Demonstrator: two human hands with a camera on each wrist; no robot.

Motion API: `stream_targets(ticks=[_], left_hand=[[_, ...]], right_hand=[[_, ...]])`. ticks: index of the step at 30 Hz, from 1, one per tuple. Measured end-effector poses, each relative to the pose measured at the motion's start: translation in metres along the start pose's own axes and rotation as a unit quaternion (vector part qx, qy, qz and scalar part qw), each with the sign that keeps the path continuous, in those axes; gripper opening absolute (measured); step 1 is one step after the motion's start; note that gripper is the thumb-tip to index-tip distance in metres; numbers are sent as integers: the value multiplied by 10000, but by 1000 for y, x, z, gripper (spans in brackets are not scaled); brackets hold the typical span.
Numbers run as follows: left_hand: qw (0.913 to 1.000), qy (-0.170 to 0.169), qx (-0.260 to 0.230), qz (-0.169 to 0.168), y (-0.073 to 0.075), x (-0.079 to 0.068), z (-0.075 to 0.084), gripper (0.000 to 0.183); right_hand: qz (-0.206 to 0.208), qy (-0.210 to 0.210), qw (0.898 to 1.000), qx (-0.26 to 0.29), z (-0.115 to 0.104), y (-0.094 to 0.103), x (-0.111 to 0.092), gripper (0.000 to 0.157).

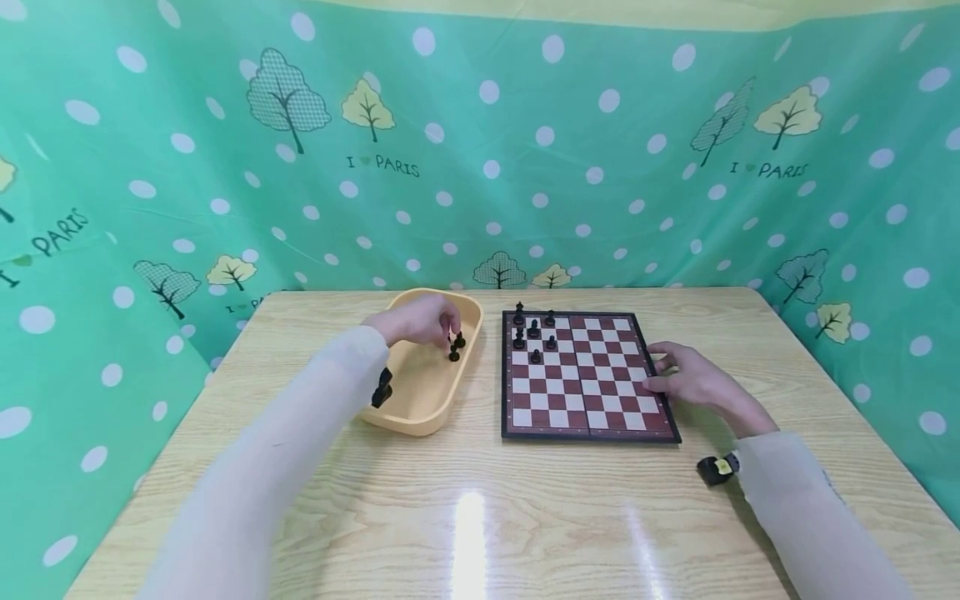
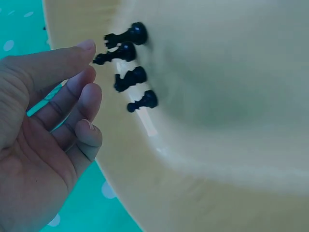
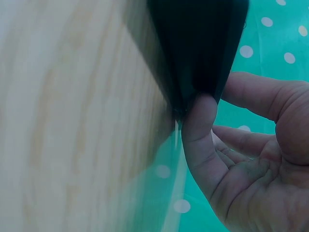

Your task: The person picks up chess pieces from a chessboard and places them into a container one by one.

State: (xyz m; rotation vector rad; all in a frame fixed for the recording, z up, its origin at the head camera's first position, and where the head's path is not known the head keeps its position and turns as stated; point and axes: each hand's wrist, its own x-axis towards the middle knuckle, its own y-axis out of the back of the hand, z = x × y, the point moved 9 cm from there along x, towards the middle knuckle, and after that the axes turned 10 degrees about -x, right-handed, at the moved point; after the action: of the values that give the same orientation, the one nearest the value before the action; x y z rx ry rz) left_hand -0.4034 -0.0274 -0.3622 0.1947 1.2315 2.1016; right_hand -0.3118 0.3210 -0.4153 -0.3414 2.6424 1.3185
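Observation:
In the head view my left hand (image 1: 422,321) reaches into a yellow plastic bin (image 1: 411,427). Black chess pieces lie in a row along its inner wall: a rook (image 2: 129,35), a taller piece with a pointed top (image 2: 118,53), a knight (image 2: 131,79) and a pawn (image 2: 144,100). My left fingers are loosely bent beside the pointed top, with nothing visibly held; contact is unclear. On the right, my right hand (image 1: 686,379) holds the right edge of a brown-and-white chessboard (image 1: 588,379) between thumb and finger.
Several black pieces stand on the board's far left squares, among them a king (image 1: 519,315) and a pawn (image 1: 536,357). Bin and board rest on a wooden table (image 1: 465,517). A green dotted curtain (image 1: 525,167) hangs behind and at both sides.

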Motion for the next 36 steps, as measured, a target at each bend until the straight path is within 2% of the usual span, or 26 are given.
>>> stream_targets(ticks=[6,14,20,23,30,36], left_hand=[[9999,-29,78,75,6,-6,8,24],[9999,-54,-96,110,14,-14,19,22],[9991,-340,16,250,21,-18,39,24],[9986,-445,35,267,20,-17,49,22],[9991,-404,-55,85,9,-12,67,15],[9968,-748,217,172,2,-6,86,14]], right_hand=[[14,55,10000,-19,-2,1,-1,69],[-110,39,9997,213,-1,-1,-2,70],[-5,55,9999,99,-1,1,-2,68],[15,65,10000,70,-1,1,-2,69],[-84,73,9997,217,-1,0,-1,69],[-82,64,9997,212,-1,-1,-1,68]])
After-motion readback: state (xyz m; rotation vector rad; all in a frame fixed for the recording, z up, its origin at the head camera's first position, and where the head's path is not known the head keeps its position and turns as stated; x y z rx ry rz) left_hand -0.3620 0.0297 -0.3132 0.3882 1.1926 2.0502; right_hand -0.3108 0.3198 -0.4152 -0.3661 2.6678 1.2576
